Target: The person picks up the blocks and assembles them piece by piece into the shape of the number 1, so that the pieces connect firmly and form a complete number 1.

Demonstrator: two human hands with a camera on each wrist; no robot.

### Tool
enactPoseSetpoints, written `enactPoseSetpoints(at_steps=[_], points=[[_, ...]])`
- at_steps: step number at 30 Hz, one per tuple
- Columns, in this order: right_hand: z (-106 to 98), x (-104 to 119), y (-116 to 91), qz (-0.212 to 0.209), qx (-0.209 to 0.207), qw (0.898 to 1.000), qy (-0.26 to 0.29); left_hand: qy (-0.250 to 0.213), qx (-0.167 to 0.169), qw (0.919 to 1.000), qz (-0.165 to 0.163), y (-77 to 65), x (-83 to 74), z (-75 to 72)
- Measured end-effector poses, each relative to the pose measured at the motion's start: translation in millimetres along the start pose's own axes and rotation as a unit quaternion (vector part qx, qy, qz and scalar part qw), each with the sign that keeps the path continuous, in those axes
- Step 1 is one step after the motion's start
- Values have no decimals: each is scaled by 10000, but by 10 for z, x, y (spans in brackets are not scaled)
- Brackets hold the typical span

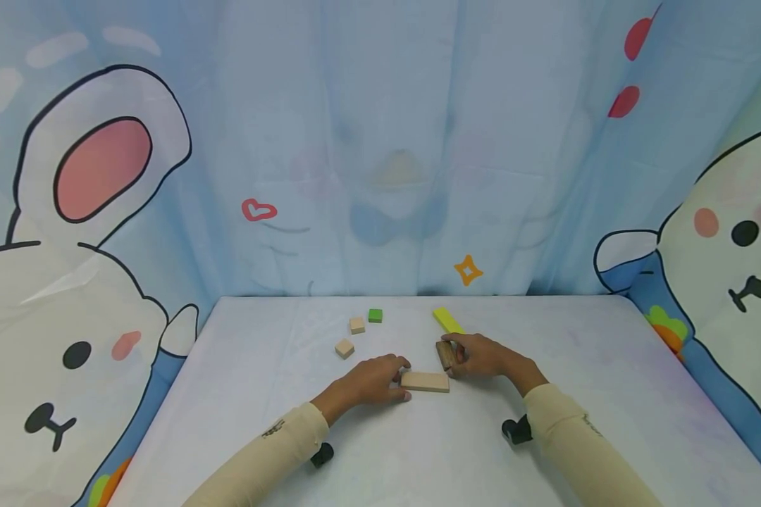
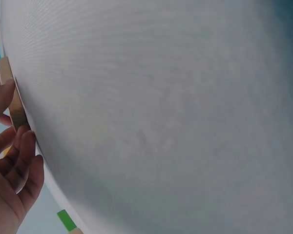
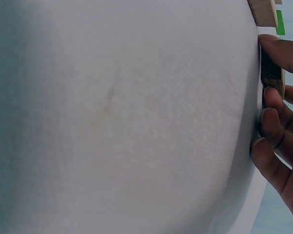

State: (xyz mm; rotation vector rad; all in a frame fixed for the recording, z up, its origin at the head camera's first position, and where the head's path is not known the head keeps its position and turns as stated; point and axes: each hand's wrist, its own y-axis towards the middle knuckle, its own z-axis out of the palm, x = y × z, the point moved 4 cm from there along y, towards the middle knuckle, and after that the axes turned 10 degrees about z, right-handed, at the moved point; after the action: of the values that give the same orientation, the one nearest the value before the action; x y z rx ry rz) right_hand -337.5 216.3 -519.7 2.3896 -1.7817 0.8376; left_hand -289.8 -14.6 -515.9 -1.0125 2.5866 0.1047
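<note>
A light wooden plank block lies on the table. My left hand is at its left end, thumb on the near side and fingertips by the far corner, with slight gaps at the sides. A dark brown block stands just beyond the plank's right end, set at an angle to it. My right hand pinches this brown block by its ends, thumb at the near end and a finger at the far end. In the right wrist view the brown block shows dark between thumb and fingers.
A yellow block lies behind the brown one. Back left are a green block and two small wooden cubes, one by the green block and one nearer. A blue cartoon curtain hangs behind the white table.
</note>
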Motion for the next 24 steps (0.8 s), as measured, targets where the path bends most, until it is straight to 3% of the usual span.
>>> enactPoseSetpoints(at_steps=[24], points=[[-31, 25, 0, 210, 395, 9989, 153, 398, -60, 9989, 226, 7, -78, -31]])
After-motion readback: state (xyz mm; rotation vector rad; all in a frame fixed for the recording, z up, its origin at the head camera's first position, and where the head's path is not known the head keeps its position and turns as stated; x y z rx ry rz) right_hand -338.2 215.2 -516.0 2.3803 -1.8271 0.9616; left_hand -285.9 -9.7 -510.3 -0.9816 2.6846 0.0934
